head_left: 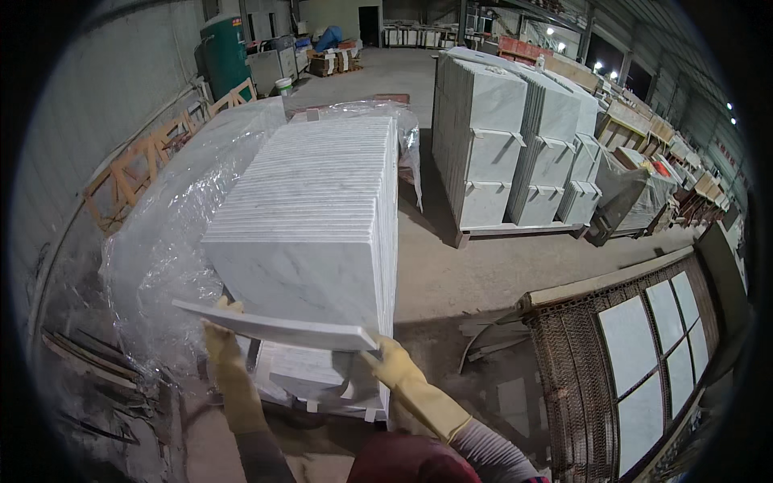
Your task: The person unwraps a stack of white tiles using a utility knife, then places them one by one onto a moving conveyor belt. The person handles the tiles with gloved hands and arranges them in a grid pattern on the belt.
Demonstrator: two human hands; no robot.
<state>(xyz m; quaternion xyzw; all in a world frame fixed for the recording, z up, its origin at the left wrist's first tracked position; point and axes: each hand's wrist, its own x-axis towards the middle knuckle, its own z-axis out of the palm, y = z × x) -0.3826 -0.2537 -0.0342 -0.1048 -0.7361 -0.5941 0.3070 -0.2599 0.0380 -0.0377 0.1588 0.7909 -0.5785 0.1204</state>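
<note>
A white marble tile [274,326] is held nearly level, its long edge toward me, in front of a tall row of upright tiles. At its left end my left hand [221,330], in a yellow rubber glove, is closed round the edge. My right hand [392,361], gloved the same way, grips the other end. Behind it, many grey-veined marble tiles [294,278] stand packed face to face. Below the held tile, a lower layer of tiles [310,374] shows in part. Some fingers are hidden under the tile.
Clear plastic wrap [173,249] covers a stack on the left, near a wooden frame [133,177]. Stacked tiles [495,157] stand on a pallet across the aisle. To the right, a chain-mesh conveyor [572,378] carries several flat tiles [628,338]. A green tank [225,56] stands at the back left.
</note>
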